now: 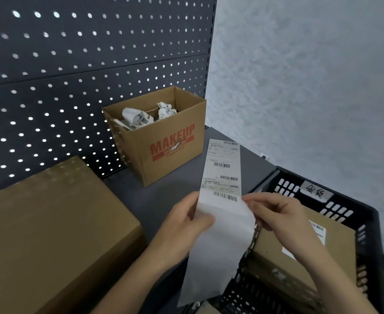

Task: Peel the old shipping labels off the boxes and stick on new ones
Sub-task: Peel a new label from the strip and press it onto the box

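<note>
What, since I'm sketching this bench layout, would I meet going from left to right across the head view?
From the left: large closed brown cardboard box → open brown cardboard box printed MAKEUP → long white strip of shipping labels → black slotted plastic crate.

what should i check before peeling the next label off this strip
1. Label strip gripped on both edges: ok, left hand and right hand pinch it.
2. Strip carries printed labels: ok.
3. Label corner lifted off backing: cannot tell.
4. Cardboard box beside the left hand has a bare top: ok.
5. MAKEUP box open for scraps: ok.
</note>
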The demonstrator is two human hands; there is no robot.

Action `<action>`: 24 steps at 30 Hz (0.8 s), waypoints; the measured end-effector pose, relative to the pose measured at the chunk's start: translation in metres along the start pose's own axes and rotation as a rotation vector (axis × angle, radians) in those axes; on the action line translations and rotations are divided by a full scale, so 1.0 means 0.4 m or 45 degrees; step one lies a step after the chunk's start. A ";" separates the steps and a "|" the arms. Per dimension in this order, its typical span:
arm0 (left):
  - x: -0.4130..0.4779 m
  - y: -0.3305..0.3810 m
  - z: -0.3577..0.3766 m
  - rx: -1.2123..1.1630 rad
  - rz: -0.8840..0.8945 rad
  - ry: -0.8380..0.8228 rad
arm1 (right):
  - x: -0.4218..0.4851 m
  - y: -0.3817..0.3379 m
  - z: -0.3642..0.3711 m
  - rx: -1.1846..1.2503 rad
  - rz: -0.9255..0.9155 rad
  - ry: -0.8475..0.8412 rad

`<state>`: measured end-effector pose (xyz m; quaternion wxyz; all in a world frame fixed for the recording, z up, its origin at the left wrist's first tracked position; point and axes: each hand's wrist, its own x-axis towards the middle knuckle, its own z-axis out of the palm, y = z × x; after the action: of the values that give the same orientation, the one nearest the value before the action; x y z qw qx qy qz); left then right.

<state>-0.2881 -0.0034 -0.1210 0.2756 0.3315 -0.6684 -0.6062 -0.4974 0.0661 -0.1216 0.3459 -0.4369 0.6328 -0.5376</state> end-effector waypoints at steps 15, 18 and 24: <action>-0.104 -0.064 0.029 -0.015 0.148 0.172 | -0.216 -0.071 0.057 -1.212 -0.666 0.434; -0.115 -0.051 0.040 -0.006 0.155 0.171 | -0.226 -0.077 0.057 -1.158 -0.801 0.359; -0.118 -0.016 0.078 -0.090 0.193 0.191 | -0.216 -0.059 0.071 -1.204 -0.965 0.229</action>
<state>-0.2817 0.0527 -0.1294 0.3815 0.3145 -0.6471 -0.5804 -0.4347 0.1344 -0.1065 -0.1553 -0.6907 0.6301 -0.3190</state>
